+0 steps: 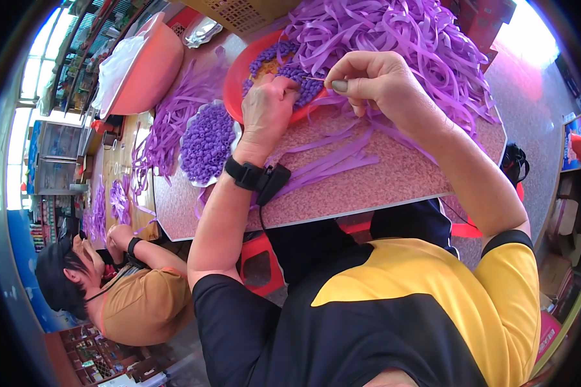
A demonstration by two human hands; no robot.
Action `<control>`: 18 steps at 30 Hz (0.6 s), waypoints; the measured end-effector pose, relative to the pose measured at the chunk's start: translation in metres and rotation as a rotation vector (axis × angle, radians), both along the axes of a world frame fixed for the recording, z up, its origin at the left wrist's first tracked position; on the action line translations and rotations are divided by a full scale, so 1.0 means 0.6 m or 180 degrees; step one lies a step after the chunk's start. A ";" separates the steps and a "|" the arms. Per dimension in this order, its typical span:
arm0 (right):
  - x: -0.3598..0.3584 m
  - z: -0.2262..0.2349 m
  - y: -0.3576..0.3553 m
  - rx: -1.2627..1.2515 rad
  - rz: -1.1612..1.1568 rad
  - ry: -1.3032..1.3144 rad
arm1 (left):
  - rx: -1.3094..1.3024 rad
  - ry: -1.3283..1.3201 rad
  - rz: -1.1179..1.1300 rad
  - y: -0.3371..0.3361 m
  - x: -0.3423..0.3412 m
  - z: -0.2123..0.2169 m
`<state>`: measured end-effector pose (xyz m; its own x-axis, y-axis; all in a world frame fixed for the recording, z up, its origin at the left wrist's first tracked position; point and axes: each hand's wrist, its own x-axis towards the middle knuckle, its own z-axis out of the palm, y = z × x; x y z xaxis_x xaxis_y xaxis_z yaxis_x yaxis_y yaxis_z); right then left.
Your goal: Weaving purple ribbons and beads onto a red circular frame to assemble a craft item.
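Observation:
My right hand (pixel 384 84) is raised over the right edge of a red basin (pixel 235 80), with thumb and forefinger pinched on a thin needle-like wire (pixel 313 79) that points left. Inside the basin, my left hand (pixel 268 108) is closed, its fingers curled near the wire's far end; what they hold, if anything, is hidden. Purple beads (pixel 308 90) lie in the basin around my fingers. Just left of my left wrist, a white scalloped dish (pixel 236 137) is heaped with more purple beads (pixel 206 143).
A large pile of purple ribbons (pixel 394 32) covers the table's far right, and loose strips (pixel 332 161) trail toward me. More ribbons (pixel 174 122) lie left. A pink tub (pixel 152 64) and yellow crate (pixel 239 14) stand behind. At the left sits another person (pixel 145 303) with hands raised.

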<state>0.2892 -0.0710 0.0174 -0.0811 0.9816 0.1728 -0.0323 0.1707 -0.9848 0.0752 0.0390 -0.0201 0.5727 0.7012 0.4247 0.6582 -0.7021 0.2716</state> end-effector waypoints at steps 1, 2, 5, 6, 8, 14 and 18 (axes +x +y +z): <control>0.001 0.000 0.000 -0.0004 0.0027 -0.0031 | 0.0015 -0.0001 -0.0033 0.001 0.001 0.000; 0.001 -0.001 0.000 -0.0016 0.0023 -0.0023 | 0.0030 -0.0003 -0.0065 0.001 0.002 -0.001; -0.001 -0.001 0.000 0.0011 0.0014 -0.0034 | 0.0034 0.0039 -0.0063 0.007 0.005 -0.003; -0.002 -0.001 0.000 0.0019 -0.0028 -0.0041 | 0.0030 0.0040 -0.0064 0.009 0.006 -0.005; -0.004 0.001 0.000 0.0029 -0.0059 -0.0050 | 0.0179 -0.0015 -0.0024 0.010 0.004 -0.007; 0.003 -0.016 0.006 -0.0111 -0.0114 -0.0643 | -0.2632 -0.2426 -0.0104 -0.044 -0.009 0.072; -0.018 -0.012 -0.002 0.0245 -0.0260 -0.1001 | -0.3200 -0.3278 -0.0435 -0.093 -0.027 0.077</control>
